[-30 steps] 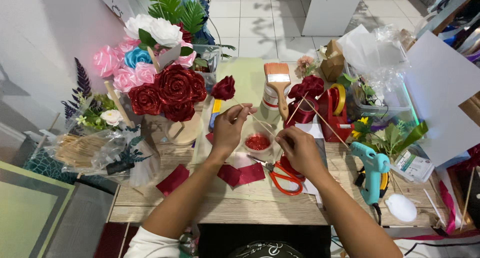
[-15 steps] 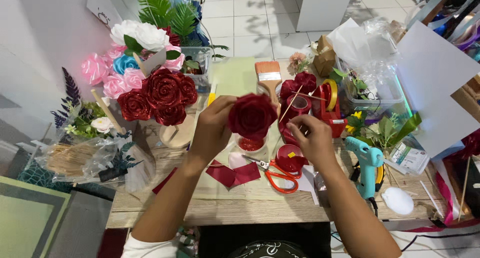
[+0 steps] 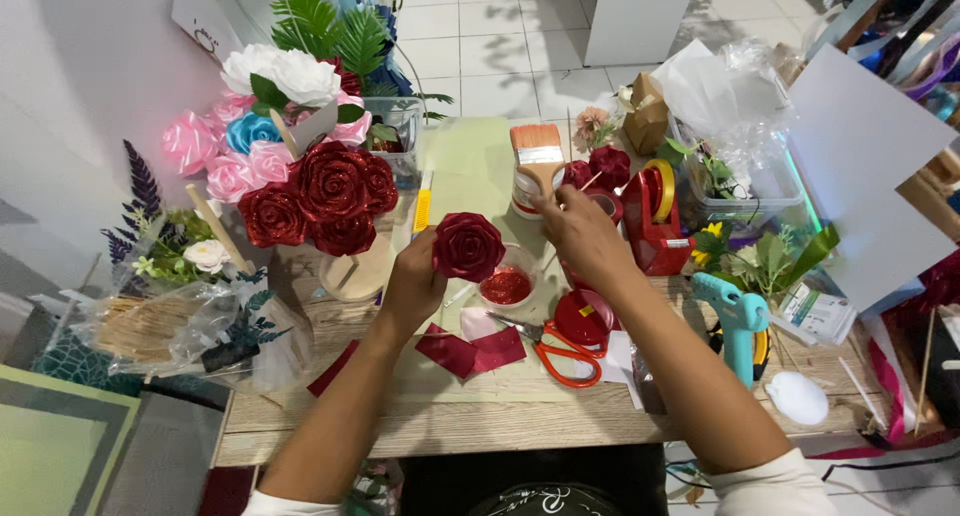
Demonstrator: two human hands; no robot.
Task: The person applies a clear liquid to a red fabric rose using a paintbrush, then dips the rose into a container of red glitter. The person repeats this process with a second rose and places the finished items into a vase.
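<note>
Two hands are busy: the left hand pinches a dark red fabric rose above the wooden surface, the right hand closes round a flat orange-bristled brush. The rose looks formed but unglittered beside sparkling red roses; a small clear dish of red glitter waits below.

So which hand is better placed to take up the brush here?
Probably the right. The right hand already reaches at the handle of the flat brush standing in the cup, while the left hand is occupied holding the red rose.
</note>
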